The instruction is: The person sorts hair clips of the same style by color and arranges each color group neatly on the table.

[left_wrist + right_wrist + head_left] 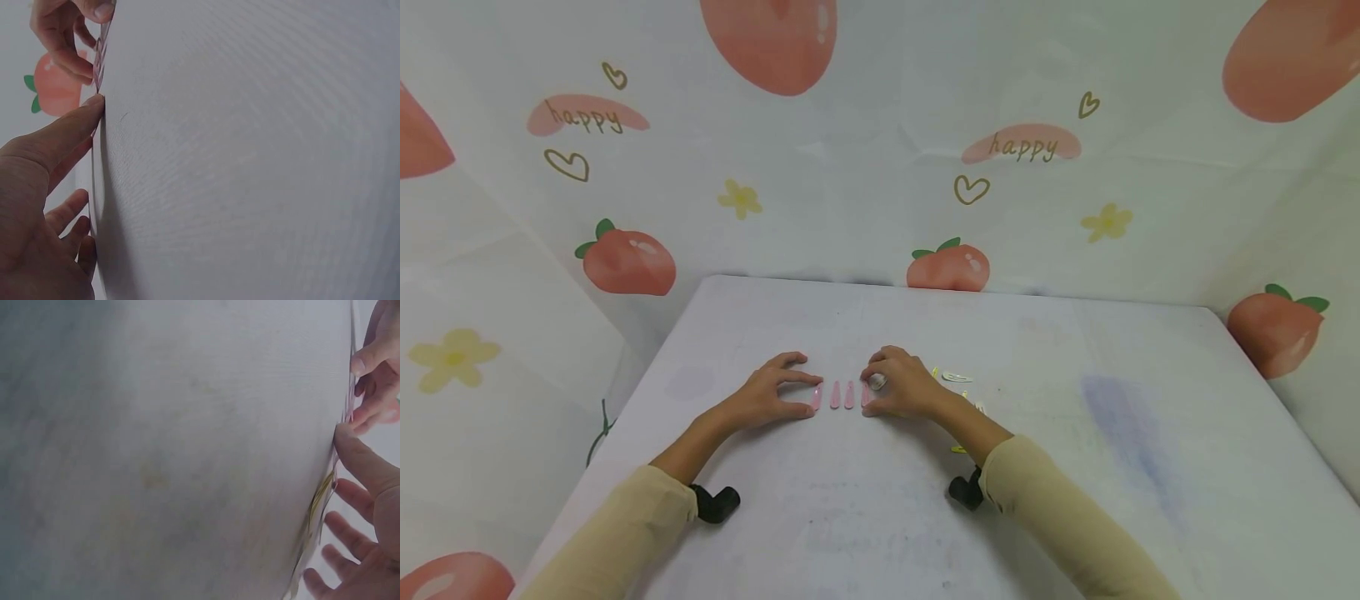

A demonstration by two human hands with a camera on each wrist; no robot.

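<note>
Nearest to me, at the lower left, a beige left sleeve (610,533) reaches over the white table (820,533), with a black wrist mount (718,505) at its cuff. Ahead of it the left hand (763,393) pinches the leftmost pink clip (817,396) lengthwise, forefinger at the far end, thumb at the near end. Next in the row, slightly apart, lie two middle pink clips (835,395), side by side. Then comes the rightmost pink clip (865,395), pinched likewise by the thumb and forefinger of the right hand (906,387). Just past that hand I see a white clip (957,377), and nearer me a yellow clip (958,449); others are partly hidden by the wrist. Farther right come a second black mount (966,492), the beige right sleeve (1067,525) and a blue smudge (1131,437) on the tabletop.
</note>
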